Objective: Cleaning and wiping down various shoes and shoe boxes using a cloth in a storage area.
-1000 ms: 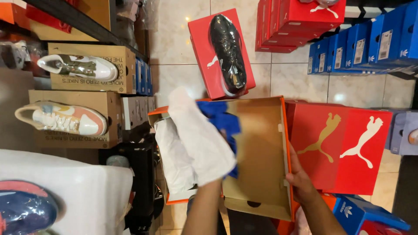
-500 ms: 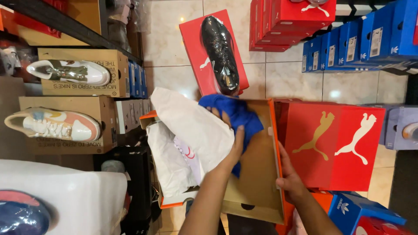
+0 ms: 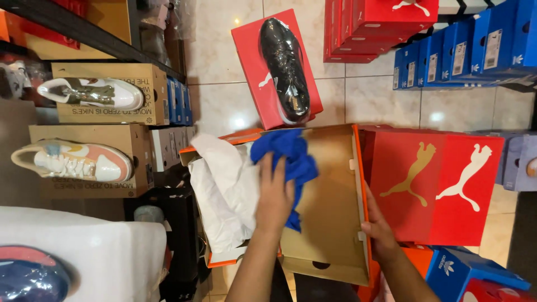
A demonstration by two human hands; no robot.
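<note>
An open shoe box (image 3: 330, 223) with a brown cardboard inside and orange edge lies in front of me. My left hand (image 3: 275, 196) presses flat on a blue cloth (image 3: 291, 154) and white wrapping paper (image 3: 224, 190) inside the box. My right hand (image 3: 379, 232) grips the box's orange rim, beside its raised red lid (image 3: 436, 184).
A black shoe (image 3: 286, 67) rests on a red box (image 3: 251, 72) on the tiled floor beyond. Blue boxes (image 3: 464, 50) and red boxes (image 3: 380, 28) are stacked at the top right. At the left, shelves hold a white shoe (image 3: 89, 92) and a pink-white shoe (image 3: 72, 162) on brown boxes.
My left hand has moved from lifting the white paper to pressing down on the blue cloth. The paper has settled lower into the box. My right hand stays on the rim.
</note>
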